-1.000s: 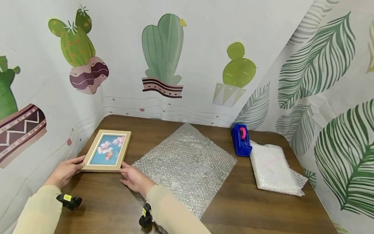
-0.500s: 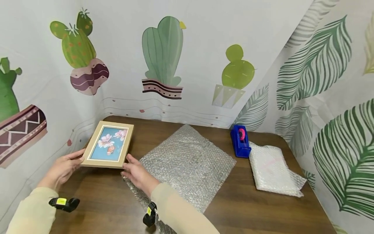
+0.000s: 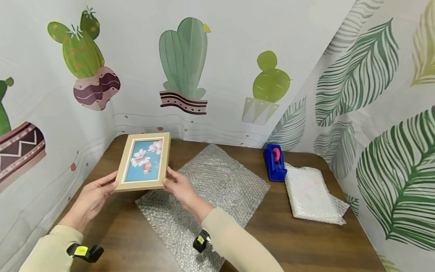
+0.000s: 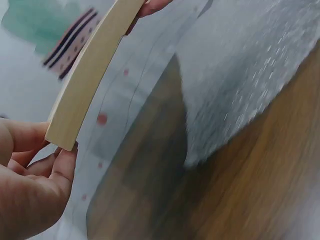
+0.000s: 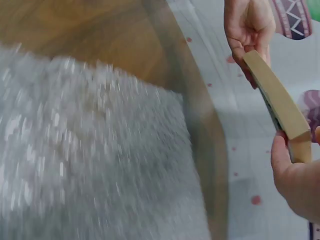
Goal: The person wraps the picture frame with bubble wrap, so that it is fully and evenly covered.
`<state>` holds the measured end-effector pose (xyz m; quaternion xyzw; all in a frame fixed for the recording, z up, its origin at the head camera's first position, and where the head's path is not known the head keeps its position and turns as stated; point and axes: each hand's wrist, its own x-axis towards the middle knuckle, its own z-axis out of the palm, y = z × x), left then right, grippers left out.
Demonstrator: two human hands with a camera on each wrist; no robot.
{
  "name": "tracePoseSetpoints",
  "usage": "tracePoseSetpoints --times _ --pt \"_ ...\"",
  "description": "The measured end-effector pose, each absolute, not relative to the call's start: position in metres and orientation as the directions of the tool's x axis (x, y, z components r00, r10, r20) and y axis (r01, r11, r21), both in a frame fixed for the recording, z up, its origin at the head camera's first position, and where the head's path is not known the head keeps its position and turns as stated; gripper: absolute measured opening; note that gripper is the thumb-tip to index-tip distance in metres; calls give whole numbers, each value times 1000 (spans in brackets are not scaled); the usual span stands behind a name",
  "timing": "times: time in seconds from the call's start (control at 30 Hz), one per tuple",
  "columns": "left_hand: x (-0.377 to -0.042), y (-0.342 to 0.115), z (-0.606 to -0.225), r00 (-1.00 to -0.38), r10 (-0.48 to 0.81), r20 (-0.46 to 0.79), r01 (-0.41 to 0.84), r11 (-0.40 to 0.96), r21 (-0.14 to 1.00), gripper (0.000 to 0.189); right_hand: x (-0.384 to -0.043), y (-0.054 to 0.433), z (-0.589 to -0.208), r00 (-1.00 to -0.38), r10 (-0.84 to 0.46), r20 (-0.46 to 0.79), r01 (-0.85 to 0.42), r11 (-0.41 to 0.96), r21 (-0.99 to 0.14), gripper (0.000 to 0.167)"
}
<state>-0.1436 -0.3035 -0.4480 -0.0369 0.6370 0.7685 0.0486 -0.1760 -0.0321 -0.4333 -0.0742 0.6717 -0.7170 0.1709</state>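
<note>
No readable text; yellow labels on wrist devices illegible.

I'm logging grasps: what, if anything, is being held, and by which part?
The picture frame, by its near corners: left hand at one, right hand at the other.

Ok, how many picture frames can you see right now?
1: the picture frame, held above the table by the left hand and right hand near its closer corners. The bubble-wrapped parcel on the right might hide another; I can't see its contents.

Right wrist view: bubble wrap blurred; left: frame cropped
</note>
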Motion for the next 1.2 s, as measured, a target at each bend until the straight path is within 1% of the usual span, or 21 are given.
tracePoseSetpoints --times 0.17,0.2,0.3,0.37,0.5,0.6,0.73,0.87,1.03,1.2 --pt "-143 -273 -437 -985 47 -165 -170 -128 977 40 -174 5 -422 -944 -305 -127 141 -23 -990 51" --pt "-143 -267 -435 -983 48 -178 -182 -113 977 43 -174 11 -420 -945 -300 -128 141 -22 -990 51" --pt "-144 -251 -429 -978 52 -203 -206 -61 977 65 -173 28 -416 -949 -289 -126 129 6 -992 51" --pt "-145 -241 -426 -975 55 -215 -217 -38 975 70 -173 37 -414 -955 -269 -122 124 10 -992 50" --pt "-148 -223 -422 -970 73 -232 -232 0 973 66 -172 55 -415 -972 -204 -117 116 16 -993 48" --pt "-152 -212 -418 -970 96 -225 -221 47 974 63 -172 68 -416 -977 -180 -118 115 23 -993 48" --pt "-157 -199 -411 -973 124 -196 -184 103 977 59 -171 82 -415 -975 -183 -128 121 51 -991 52" --pt "-157 -185 -409 -974 124 -187 -172 127 977 57 -170 96 -415 -971 -191 -147 133 82 -988 56" --pt "-154 -165 -416 -971 109 -212 -200 111 973 56 -163 116 -420 -967 -207 -149 122 138 -983 55" --pt "-146 -149 -429 -969 108 -224 -213 109 971 54 -154 134 -434 -962 -230 -149 99 217 -971 54"
